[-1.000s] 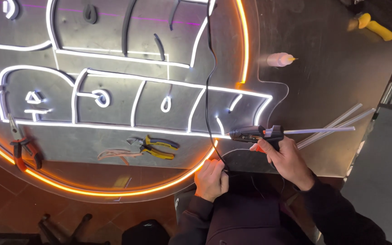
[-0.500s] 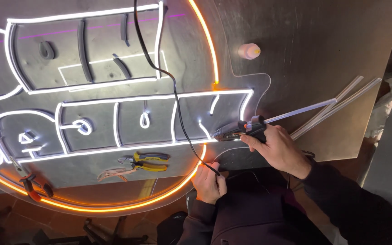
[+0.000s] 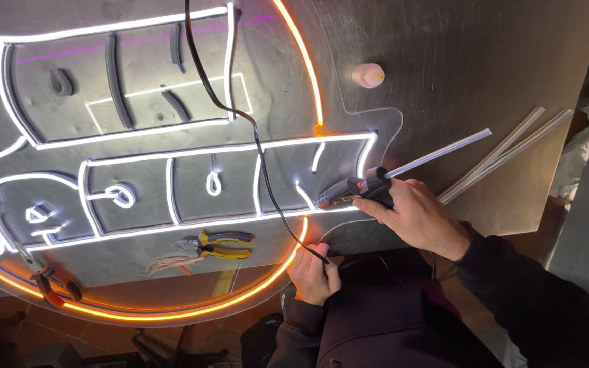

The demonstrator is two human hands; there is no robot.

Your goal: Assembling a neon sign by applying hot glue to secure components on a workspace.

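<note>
A large neon sign panel (image 3: 138, 123) lies flat, with lit white letter outlines and an orange ring (image 3: 305, 68). My right hand (image 3: 414, 215) grips a black hot glue gun (image 3: 352, 192) with a long clear glue stick (image 3: 438, 155) in its back. Its nozzle touches the white neon strip near the lower right corner of a letter. My left hand (image 3: 315, 272) presses on the panel's lower edge by the orange strip, at the end of a black cable (image 3: 240, 116).
Yellow-handled pliers (image 3: 216, 245) and red-handled pliers (image 3: 46, 276) lie on the panel's lower part. Spare clear glue sticks (image 3: 512, 150) rest on the grey metal table (image 3: 485, 61) at right, beside a small white bottle (image 3: 368, 75). Tiled floor shows below.
The view has shifted, so the sign sits further left and larger. The glue gun nozzle has moved down-left along the white strip. My left hand stays at the panel edge.
</note>
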